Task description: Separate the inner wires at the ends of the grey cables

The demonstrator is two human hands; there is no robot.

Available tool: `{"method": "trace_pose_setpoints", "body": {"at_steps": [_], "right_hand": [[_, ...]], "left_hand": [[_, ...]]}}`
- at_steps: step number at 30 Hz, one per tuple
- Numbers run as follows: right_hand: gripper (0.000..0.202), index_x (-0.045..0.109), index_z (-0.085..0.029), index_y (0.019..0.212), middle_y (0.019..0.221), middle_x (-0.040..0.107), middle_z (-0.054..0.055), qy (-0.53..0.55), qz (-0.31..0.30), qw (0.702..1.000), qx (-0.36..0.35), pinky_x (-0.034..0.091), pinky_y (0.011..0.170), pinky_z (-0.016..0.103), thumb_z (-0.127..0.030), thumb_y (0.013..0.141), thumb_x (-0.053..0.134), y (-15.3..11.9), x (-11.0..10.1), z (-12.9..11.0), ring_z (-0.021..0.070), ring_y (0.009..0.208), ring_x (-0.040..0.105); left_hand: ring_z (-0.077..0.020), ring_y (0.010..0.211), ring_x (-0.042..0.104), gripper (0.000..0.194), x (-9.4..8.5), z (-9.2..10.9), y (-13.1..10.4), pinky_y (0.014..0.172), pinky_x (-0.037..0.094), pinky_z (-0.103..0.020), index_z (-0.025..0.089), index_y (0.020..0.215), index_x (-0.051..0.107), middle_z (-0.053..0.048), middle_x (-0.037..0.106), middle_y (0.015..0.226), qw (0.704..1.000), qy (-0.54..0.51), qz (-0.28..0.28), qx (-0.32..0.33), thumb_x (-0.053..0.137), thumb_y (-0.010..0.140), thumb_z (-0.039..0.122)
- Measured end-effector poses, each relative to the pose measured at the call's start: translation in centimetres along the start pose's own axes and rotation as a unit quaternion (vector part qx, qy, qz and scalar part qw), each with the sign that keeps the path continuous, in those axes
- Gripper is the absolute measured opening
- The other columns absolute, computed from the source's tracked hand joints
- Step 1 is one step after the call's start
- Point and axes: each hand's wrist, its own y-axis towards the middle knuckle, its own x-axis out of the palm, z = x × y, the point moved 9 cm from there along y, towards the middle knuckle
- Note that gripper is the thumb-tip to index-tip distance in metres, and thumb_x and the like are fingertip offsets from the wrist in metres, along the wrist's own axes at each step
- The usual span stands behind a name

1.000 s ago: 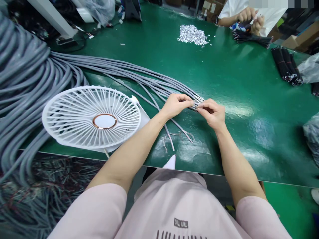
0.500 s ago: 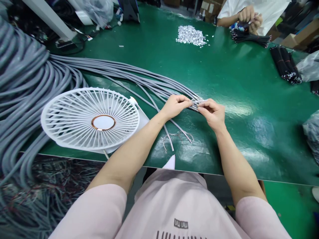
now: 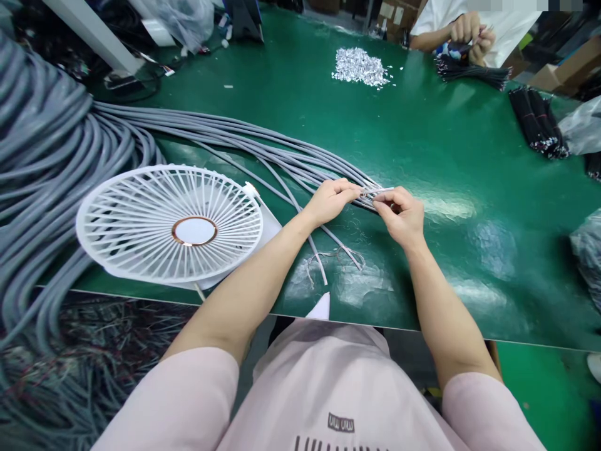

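Note:
Several grey cables (image 3: 244, 134) run from a big coil at the left across the green table to both hands. My left hand (image 3: 332, 199) is closed in a pinch on the cable ends. Just to its right, my right hand (image 3: 401, 213) pinches a thin whitish cable end (image 3: 385, 189). Other cable ends lie bunched beneath and between the fingers. Two more cables end nearer the table's front edge, with loose thin strands (image 3: 345, 254) around their tips.
A white fan (image 3: 195, 230) stands at the left by my forearm. Silvery bits (image 3: 359, 67) lie in a pile at the back. Across the table, a person's hands work above black wire bundles (image 3: 472, 72). More bundles (image 3: 538, 122) lie at the right.
Both hands stay almost in place. The thin cable end at my right fingers has shifted very slightly to the right.

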Motion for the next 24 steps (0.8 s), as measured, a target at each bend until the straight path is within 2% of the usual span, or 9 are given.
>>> {"method": "trace_pose_setpoints", "body": {"at_steps": [4,9,15,18,22,24], "right_hand": [[0.006,0.072,-0.021,0.075,0.075,0.068,0.0,0.027,0.007,0.999,0.019,0.046,0.064,0.029,-0.019,0.079,0.068,-0.2,0.3,0.3,0.0133,0.067,0.057],[0.003,0.072,-0.021,0.076,0.076,0.069,0.0,0.092,0.017,0.994,0.055,0.047,0.065,0.03,-0.024,0.077,0.072,-0.2,0.2,1.3,0.0144,0.069,0.06],[0.006,0.073,-0.022,0.077,0.079,0.07,0.002,0.097,-0.005,0.994,0.041,0.05,0.068,0.031,-0.028,0.076,0.073,-0.3,0.6,0.6,0.0166,0.074,0.063],[0.006,0.073,-0.022,0.077,0.081,0.071,0.002,0.095,-0.01,0.995,0.031,0.051,0.069,0.032,-0.028,0.077,0.073,-0.2,0.5,0.1,0.0176,0.077,0.064],[0.003,0.074,-0.023,0.077,0.077,0.07,0.001,0.085,-0.027,0.996,0.006,0.049,0.066,0.031,-0.025,0.078,0.073,-0.2,0.6,-0.5,0.0167,0.073,0.062],[0.003,0.073,-0.023,0.076,0.076,0.071,0.001,0.086,-0.042,0.995,-0.009,0.048,0.065,0.031,-0.024,0.078,0.073,-0.3,0.9,-0.9,0.016,0.071,0.061]], "left_hand": [[-0.0139,0.075,0.055,0.028,0.3,0.5,0.0,0.078,0.044,-0.029,0.017,0.083,0.079,-0.001,0.062,0.074,0.999,0.034,-0.016,0.024,0.056,0.084,0.034],[-0.0136,0.074,0.056,0.027,0.3,0.7,-0.1,0.074,0.043,-0.028,0.017,0.088,0.081,-0.002,0.065,0.077,0.998,0.047,0.002,0.035,0.062,0.083,0.036],[-0.0119,0.07,0.055,0.021,-0.1,0.8,-0.2,0.068,0.04,-0.026,0.02,0.09,0.081,-0.001,0.063,0.074,0.997,0.054,0.036,0.047,0.068,0.081,0.032],[-0.0117,0.07,0.054,0.022,-0.2,0.8,-0.2,0.067,0.039,-0.026,0.02,0.089,0.081,0.0,0.062,0.073,0.996,0.056,0.043,0.048,0.068,0.082,0.037],[-0.011,0.065,0.05,0.039,-0.1,1.0,-0.2,0.063,0.036,-0.026,0.017,0.072,0.076,0.0,0.056,0.066,0.996,0.058,0.038,0.058,0.064,0.086,0.051],[-0.0102,0.06,0.045,0.055,0.1,1.1,-0.1,0.059,0.033,-0.027,0.016,0.056,0.064,0.001,0.048,0.059,0.995,0.062,0.031,0.07,0.058,0.088,0.059]]}}
